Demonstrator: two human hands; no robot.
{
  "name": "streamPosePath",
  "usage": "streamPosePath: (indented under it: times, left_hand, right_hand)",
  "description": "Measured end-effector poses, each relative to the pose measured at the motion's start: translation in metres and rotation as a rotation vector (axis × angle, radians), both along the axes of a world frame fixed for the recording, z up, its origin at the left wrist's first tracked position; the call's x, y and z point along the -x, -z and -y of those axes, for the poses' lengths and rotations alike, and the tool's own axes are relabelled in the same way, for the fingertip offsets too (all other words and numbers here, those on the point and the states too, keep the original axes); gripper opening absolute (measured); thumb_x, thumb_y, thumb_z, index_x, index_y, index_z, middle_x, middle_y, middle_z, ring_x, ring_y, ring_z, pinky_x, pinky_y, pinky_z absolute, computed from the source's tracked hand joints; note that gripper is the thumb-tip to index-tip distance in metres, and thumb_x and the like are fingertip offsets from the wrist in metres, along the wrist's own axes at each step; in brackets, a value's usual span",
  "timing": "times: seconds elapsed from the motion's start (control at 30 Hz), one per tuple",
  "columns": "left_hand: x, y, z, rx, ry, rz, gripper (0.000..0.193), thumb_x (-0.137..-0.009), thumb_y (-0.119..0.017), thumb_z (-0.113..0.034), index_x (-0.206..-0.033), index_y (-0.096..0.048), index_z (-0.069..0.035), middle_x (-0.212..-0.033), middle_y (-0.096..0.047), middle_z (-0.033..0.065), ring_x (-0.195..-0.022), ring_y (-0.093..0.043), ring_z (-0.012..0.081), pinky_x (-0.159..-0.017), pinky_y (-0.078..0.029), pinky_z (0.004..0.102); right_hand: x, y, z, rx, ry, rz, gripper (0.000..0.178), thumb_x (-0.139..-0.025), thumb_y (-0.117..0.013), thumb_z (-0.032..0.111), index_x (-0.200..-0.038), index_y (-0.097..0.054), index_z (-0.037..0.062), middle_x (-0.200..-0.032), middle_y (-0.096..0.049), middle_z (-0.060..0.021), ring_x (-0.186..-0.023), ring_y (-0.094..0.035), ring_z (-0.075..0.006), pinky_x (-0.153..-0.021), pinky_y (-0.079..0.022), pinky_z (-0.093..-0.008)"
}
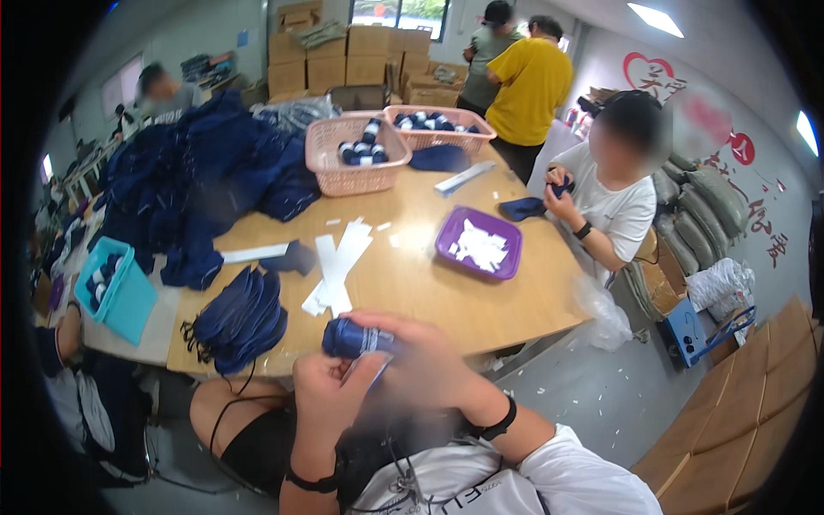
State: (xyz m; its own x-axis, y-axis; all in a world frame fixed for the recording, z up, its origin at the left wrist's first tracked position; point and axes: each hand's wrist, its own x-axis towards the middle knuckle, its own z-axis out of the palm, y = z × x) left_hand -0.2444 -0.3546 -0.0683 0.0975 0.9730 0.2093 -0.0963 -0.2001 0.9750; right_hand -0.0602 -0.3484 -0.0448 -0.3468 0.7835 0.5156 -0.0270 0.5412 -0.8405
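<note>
My two hands meet over the table's near edge around a rolled navy sock bundle [348, 337] with a white paper band. My left hand [330, 390] pinches the band from below. My right hand [421, 360], blurred, wraps over the bundle's right side. Just beyond lie a stack of white paper strips [336, 262] and a fanned pile of flat navy socks [240, 319] on the wooden table [412, 292].
A purple tray [481, 243] of white labels sits at the right, two pink baskets [356, 154] of rolled bundles at the back, a heap of navy cloth [206, 172] at the left, a teal bin [116, 289] beside it. A seated person [605, 193] works opposite; two others stand behind.
</note>
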Motion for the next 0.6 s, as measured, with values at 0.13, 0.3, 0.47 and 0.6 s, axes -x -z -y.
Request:
streamPosePath:
  times: [0.13,0.3,0.47,0.6]
  left_hand:
    - [-0.009,-0.007,0.005,0.016,-0.003,0.03,0.021,-0.092,-0.084,-0.011,-0.081,-0.074,0.003,-0.069,-0.062,-0.0056,-0.062,-0.05,0.0005,-0.052,-0.036,0.0228]
    - [-0.011,-0.012,0.01,-0.032,0.075,-0.009,0.028,-0.103,-0.08,-0.023,-0.094,-0.073,0.003,-0.083,-0.07,-0.0011,-0.071,-0.058,0.0022,-0.061,-0.043,0.0201]
    - [-0.019,-0.017,0.013,-0.071,-0.063,-0.179,0.036,-0.097,-0.083,-0.026,-0.08,-0.072,0.003,-0.062,-0.06,-0.0022,-0.061,-0.053,0.0038,-0.053,-0.04,0.0296]
    - [-0.023,-0.032,0.015,-0.22,-0.099,-0.328,0.039,-0.096,-0.083,-0.03,-0.077,-0.071,0.002,-0.058,-0.06,0.0083,-0.054,-0.059,0.0147,-0.053,-0.043,0.0359]
  right_hand:
    - [-0.007,0.001,0.004,-0.083,0.013,0.008,0.06,-0.094,-0.069,0.006,-0.152,-0.057,-0.0006,-0.153,-0.061,-0.0218,-0.142,-0.06,-0.0315,-0.119,-0.045,-0.0411]
    - [-0.009,0.002,0.012,0.065,0.038,-0.09,0.048,-0.107,-0.068,0.021,-0.151,-0.06,0.0035,-0.136,-0.068,-0.0129,-0.106,-0.063,-0.0166,-0.092,-0.051,-0.0306]
    - [-0.01,-0.009,0.023,0.323,0.068,-0.152,0.042,-0.111,-0.064,0.024,-0.151,-0.063,0.0085,-0.111,-0.071,-0.0012,-0.069,-0.053,-0.0012,-0.061,-0.045,-0.019]
    - [-0.013,-0.011,0.022,0.346,0.09,-0.188,0.042,-0.11,-0.066,0.024,-0.15,-0.065,0.008,-0.103,-0.07,-0.0007,-0.068,-0.056,-0.0023,-0.061,-0.047,-0.0193]
